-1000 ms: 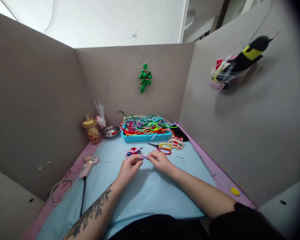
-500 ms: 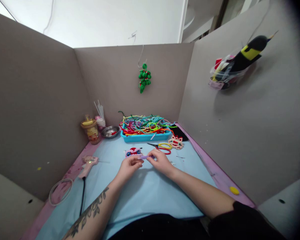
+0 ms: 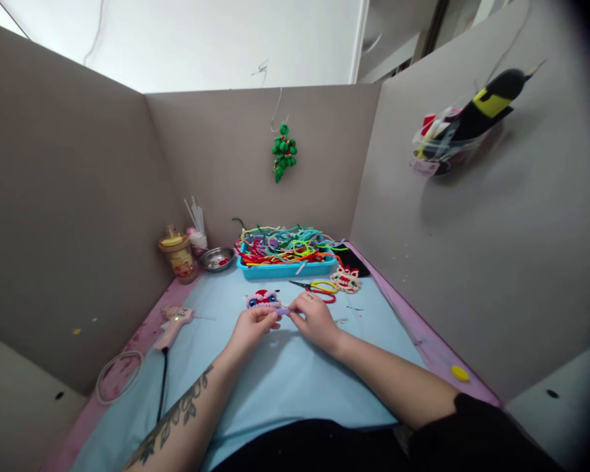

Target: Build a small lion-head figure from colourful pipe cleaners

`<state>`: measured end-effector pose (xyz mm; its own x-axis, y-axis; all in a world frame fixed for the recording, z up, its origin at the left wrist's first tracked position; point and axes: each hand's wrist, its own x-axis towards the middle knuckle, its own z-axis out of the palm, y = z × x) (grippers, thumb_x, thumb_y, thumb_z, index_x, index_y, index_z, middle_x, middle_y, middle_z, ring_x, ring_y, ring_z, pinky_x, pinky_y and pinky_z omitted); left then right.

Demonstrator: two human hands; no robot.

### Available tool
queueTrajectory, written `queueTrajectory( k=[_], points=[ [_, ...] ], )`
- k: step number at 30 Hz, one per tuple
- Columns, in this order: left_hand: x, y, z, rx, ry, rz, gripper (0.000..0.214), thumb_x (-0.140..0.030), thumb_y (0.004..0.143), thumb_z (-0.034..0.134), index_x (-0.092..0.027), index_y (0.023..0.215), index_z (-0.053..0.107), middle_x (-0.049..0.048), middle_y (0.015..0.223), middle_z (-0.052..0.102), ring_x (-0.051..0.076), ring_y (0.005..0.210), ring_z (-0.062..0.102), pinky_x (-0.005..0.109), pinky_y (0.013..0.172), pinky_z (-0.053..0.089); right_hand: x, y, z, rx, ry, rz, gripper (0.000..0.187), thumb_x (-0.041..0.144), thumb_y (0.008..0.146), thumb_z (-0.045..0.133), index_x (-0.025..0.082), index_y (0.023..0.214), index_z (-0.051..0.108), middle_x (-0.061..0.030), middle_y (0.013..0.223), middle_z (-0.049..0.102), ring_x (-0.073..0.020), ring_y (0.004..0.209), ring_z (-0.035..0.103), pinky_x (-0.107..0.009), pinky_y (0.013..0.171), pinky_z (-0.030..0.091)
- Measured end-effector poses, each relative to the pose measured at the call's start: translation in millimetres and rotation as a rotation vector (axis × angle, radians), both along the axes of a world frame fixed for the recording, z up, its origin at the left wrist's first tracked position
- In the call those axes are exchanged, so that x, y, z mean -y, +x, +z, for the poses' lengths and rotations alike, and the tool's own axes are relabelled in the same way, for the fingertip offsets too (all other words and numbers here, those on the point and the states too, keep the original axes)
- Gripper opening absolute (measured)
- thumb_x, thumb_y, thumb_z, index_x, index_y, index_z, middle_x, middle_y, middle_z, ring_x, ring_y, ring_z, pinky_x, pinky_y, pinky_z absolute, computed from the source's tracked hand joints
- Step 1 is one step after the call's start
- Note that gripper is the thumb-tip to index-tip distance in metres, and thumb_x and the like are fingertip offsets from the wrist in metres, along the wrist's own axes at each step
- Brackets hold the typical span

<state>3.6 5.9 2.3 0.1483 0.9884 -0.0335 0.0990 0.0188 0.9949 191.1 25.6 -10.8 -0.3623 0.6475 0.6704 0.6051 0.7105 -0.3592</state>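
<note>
My left hand [image 3: 250, 326] and my right hand [image 3: 313, 320] meet over the light blue mat [image 3: 275, 373], fingertips pinched together on a short purple pipe cleaner [image 3: 284, 311] held between them. Just beyond the fingers lies a small pink and red craft figure [image 3: 261, 299] with blue eyes. Scissors [image 3: 317, 289] with red and yellow handles lie a little further back on the right.
A blue tray [image 3: 288, 267] heaped with coloured pipe cleaners stands at the back. Left of it are a metal bowl [image 3: 216, 258] and a yellow-lidded cup [image 3: 176, 255]. A pink glue gun [image 3: 174, 323] lies at the left. Grey partition walls [image 3: 63, 216] enclose the desk.
Both hands have drawn slightly closer together around the purple pipe cleaner, and less of it shows between the fingers. Nothing else on the desk has moved.
</note>
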Motion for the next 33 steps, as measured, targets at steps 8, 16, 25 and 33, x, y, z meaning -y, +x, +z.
queueTrajectory(
  k=[8,16,25,33],
  points=[
    [-4,-3,-9.5,0.086,-0.109,0.03,0.042,-0.044,0.056,0.079,-0.012,0.082,0.068,0.0098,0.075,0.072,0.02,0.065,0.068,0.023,0.049,0.042,6,-1,5.3,0.184,0.191,-0.045,0.017,0.016,0.087,0.047,0.019,0.077,0.061,-0.0064,0.075,0.057,-0.0205,0.078,0.047,-0.034,0.072,0.032],
    [-5,-2,-6.9,0.141,0.005,-0.007,0.045,-0.037,0.057,0.079,-0.012,0.091,0.068,0.0112,0.086,0.073,0.024,0.082,0.068,0.033,0.072,0.051,3,1,4.7,0.124,0.119,-0.047,0.011,0.015,0.084,0.051,0.019,0.078,0.059,-0.006,0.077,0.057,-0.0207,0.079,0.048,-0.033,0.072,0.034],
    [3,-1,-6.4,-0.372,0.614,0.182,0.023,-0.022,0.073,0.065,-0.018,0.095,0.062,0.0083,0.098,0.066,0.02,0.088,0.063,0.034,0.079,0.051,-3,1,-0.9,-0.007,-0.011,-0.019,0.006,0.016,0.078,0.059,0.019,0.074,0.056,-0.0032,0.074,0.057,-0.0182,0.074,0.051,-0.03,0.069,0.037],
    [5,-4,-4.7,-0.519,0.818,0.112,0.018,-0.021,0.082,0.059,-0.022,0.099,0.063,0.0079,0.099,0.064,0.022,0.099,0.057,0.038,0.089,0.046,-1,-2,1.6,-0.003,-0.105,0.081,0.006,0.017,0.076,0.063,0.019,0.076,0.057,-0.0007,0.072,0.058,-0.0157,0.071,0.054,-0.028,0.068,0.039]
  ],
)
